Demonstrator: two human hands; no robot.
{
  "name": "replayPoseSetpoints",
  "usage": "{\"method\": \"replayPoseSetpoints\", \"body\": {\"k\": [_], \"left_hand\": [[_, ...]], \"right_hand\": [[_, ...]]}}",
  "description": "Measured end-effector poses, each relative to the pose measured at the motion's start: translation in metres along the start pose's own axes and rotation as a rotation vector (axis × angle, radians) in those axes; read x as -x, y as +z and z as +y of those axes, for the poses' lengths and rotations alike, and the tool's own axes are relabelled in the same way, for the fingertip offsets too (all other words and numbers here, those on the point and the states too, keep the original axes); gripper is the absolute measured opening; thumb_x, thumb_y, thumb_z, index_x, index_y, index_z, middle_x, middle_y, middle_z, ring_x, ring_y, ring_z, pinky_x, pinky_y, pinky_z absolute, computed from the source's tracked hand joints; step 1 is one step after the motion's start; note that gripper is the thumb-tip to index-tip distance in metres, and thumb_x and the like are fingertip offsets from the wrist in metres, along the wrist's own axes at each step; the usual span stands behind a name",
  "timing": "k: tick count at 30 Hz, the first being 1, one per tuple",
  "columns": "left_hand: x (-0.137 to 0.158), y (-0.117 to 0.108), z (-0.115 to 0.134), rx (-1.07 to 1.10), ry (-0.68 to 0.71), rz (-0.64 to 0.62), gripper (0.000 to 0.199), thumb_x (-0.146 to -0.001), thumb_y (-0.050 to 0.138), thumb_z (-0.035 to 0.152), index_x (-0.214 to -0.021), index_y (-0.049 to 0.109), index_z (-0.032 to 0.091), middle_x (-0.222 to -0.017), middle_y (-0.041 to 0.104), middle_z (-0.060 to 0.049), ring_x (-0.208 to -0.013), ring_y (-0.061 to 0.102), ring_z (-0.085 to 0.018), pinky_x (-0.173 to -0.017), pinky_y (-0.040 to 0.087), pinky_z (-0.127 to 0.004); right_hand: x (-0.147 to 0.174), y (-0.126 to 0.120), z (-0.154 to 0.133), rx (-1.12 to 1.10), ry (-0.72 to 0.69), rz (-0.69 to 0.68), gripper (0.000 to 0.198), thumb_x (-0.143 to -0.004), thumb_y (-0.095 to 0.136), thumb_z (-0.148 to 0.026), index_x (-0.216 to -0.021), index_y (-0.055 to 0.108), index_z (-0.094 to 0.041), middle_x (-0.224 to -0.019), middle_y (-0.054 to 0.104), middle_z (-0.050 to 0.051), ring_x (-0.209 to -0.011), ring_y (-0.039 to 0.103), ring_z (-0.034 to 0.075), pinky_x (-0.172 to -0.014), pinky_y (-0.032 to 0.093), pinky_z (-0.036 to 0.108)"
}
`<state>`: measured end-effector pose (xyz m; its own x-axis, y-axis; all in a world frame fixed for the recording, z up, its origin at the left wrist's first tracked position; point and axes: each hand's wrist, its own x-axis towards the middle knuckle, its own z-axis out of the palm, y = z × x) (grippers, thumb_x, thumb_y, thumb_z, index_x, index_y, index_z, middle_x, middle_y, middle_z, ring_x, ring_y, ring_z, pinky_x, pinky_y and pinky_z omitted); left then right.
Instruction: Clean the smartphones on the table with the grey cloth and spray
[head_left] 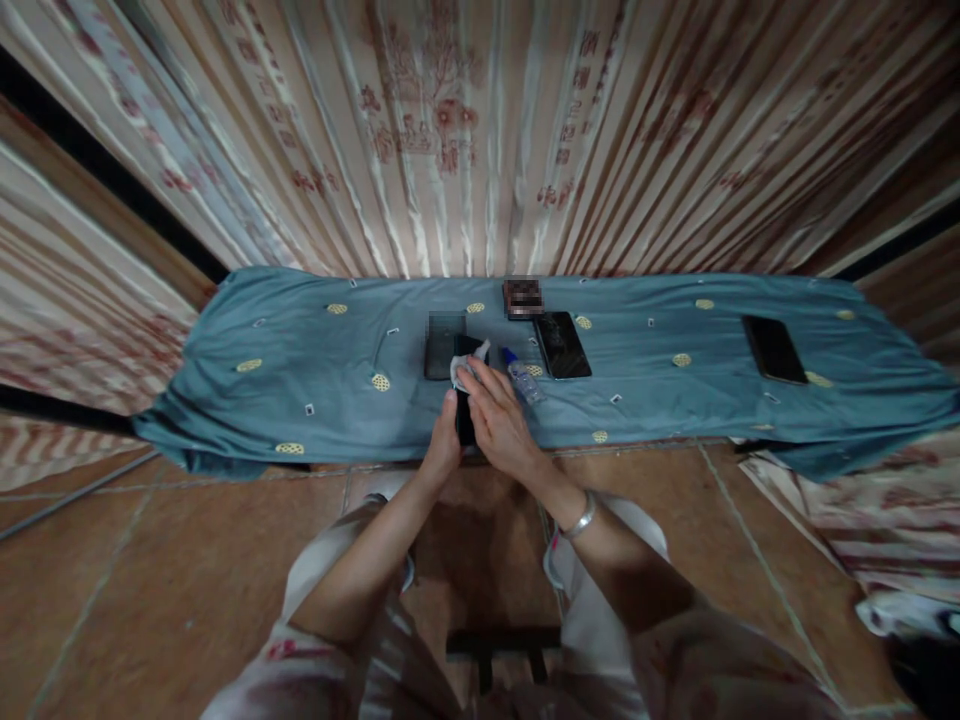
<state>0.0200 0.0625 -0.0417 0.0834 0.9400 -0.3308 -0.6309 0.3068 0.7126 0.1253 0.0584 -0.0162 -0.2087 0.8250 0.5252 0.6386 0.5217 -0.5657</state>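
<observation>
My left hand point(444, 440) is closed around the near left side of a dark phone point(466, 428), held just above the cloth-covered bench. In my right hand point(501, 420) is a crumpled white tissue point(463, 373), pressed against the phone's upper part. My fingers and the tissue hide much of its face. Right beside my right fingers lies a small clear bottle point(525, 382) with a blue cap. Behind my hands, to the left, a dark flat device point(441, 352) rests on the cloth, partly blurred out.
A blue-green patterned cloth point(337, 350) covers the long low bench. On it lie a black phone point(564, 347), a small pixelated box point(523, 298) and, far right, another dark phone point(776, 350). Curtains point(450, 150) hang behind. A dark stool edge point(502, 642) shows between my legs.
</observation>
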Motion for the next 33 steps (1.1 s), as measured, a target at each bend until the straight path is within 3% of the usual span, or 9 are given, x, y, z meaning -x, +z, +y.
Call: {"method": "replayPoseSetpoints", "body": {"k": [5,8,14,17,23,27,33], "left_hand": [[-0.002,0.011,0.023,0.083,-0.016,0.153,0.039,-0.095,0.043,0.042,-0.103,0.071,0.015,-0.111,0.073,-0.006,-0.124,0.057,-0.019,-0.11,0.039,-0.029],[-0.003,0.014,0.033,0.131,-0.062,0.172,0.045,-0.095,0.042,0.046,-0.089,0.071,0.012,-0.097,0.075,-0.009,-0.114,0.063,-0.021,-0.104,0.043,-0.029],[0.001,0.018,0.043,0.143,-0.089,0.187,0.049,-0.091,0.044,0.053,-0.095,0.071,0.012,-0.094,0.076,-0.009,-0.108,0.066,-0.023,-0.097,0.048,-0.03],[0.006,0.024,0.042,0.081,-0.111,0.196,0.049,-0.094,0.04,0.05,-0.103,0.07,0.014,-0.097,0.076,-0.008,-0.111,0.065,-0.024,-0.097,0.049,-0.033],[0.012,0.028,0.031,0.029,-0.081,0.029,0.048,-0.096,0.037,0.046,-0.117,0.067,0.016,-0.116,0.072,-0.007,-0.124,0.057,-0.024,-0.105,0.045,-0.033],[0.003,0.018,0.027,-0.007,0.041,0.038,0.046,-0.097,0.036,0.042,-0.115,0.067,0.014,-0.123,0.068,-0.008,-0.129,0.053,-0.02,-0.112,0.036,-0.029],[-0.006,0.002,0.016,-0.083,0.137,0.046,0.04,-0.099,0.036,0.032,-0.118,0.065,0.013,-0.137,0.06,-0.01,-0.138,0.043,-0.02,-0.113,0.03,-0.025]], "right_hand": [[0.009,0.006,-0.017,-0.019,-0.078,-0.036,0.052,-0.095,0.032,-0.012,-0.145,0.044,-0.018,-0.146,0.047,0.011,-0.135,0.04,0.024,-0.113,0.04,0.047],[0.014,0.008,-0.023,-0.018,-0.135,-0.026,0.05,-0.095,0.032,-0.01,-0.143,0.046,-0.013,-0.144,0.049,0.015,-0.134,0.04,0.024,-0.112,0.041,0.045],[0.014,0.007,-0.023,0.026,-0.135,-0.046,0.049,-0.097,0.031,-0.013,-0.143,0.047,-0.015,-0.143,0.05,0.014,-0.133,0.042,0.023,-0.111,0.041,0.046],[0.008,0.002,-0.016,0.054,-0.076,-0.029,0.047,-0.098,0.033,-0.018,-0.143,0.047,-0.017,-0.144,0.05,0.013,-0.133,0.043,0.024,-0.112,0.04,0.047],[0.002,-0.006,-0.011,0.075,0.035,0.022,0.047,-0.099,0.032,-0.026,-0.141,0.049,-0.016,-0.145,0.05,0.014,-0.134,0.043,0.025,-0.113,0.036,0.05],[0.008,0.0,-0.028,0.036,0.004,-0.014,0.047,-0.099,0.034,-0.029,-0.143,0.047,-0.02,-0.147,0.048,0.011,-0.137,0.039,0.024,-0.114,0.036,0.05],[0.008,0.005,-0.036,0.05,-0.045,-0.031,0.047,-0.1,0.034,-0.03,-0.143,0.047,-0.015,-0.149,0.044,0.014,-0.139,0.036,0.024,-0.116,0.034,0.048]]}}
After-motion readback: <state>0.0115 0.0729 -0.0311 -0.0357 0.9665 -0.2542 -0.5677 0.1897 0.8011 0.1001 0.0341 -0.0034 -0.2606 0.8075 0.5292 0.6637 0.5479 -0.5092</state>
